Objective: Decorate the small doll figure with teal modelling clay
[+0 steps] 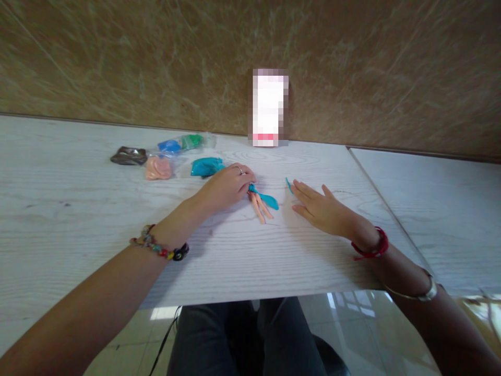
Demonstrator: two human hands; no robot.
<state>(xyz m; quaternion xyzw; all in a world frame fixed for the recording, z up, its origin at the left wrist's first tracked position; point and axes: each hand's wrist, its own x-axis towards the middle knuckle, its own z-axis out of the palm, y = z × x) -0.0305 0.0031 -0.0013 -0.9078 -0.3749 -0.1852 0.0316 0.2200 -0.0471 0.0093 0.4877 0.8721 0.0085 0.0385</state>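
- Figure [257, 207]: in the head view, it lies on the table [219, 271], near the middle, its thin peach limbs pointing toward the person. A teal flap [269, 201] reaches out to its right. Its upper end is hidden by the left hand [230, 183].
- The left hand curls over that upper end, back upward, fingers close together; whether they pinch it I cannot tell, as the fingertips are out of sight.
- The right hand [319, 209] is palm down with fingers spread and thumb apart, well to the right of the figure.
- A thin teal strip [287, 183] shows at the right hand's fingertips, partly covered by them.
- Just beyond the left hand lies a teal bag [206, 166]. Farther left, bunched together, are a peach bag [158, 168], a dark bag [128, 156], a blue bag [169, 145] and a green bag [191, 141].
- A bright, pixelated panel [268, 107] stands upright at the table's far edge, before the brown wall [117, 62].
- A ring [239, 170] sits on a left finger; a red band [381, 243] circles the right wrist.
- Dark trousers [211, 339] show below the near edge.
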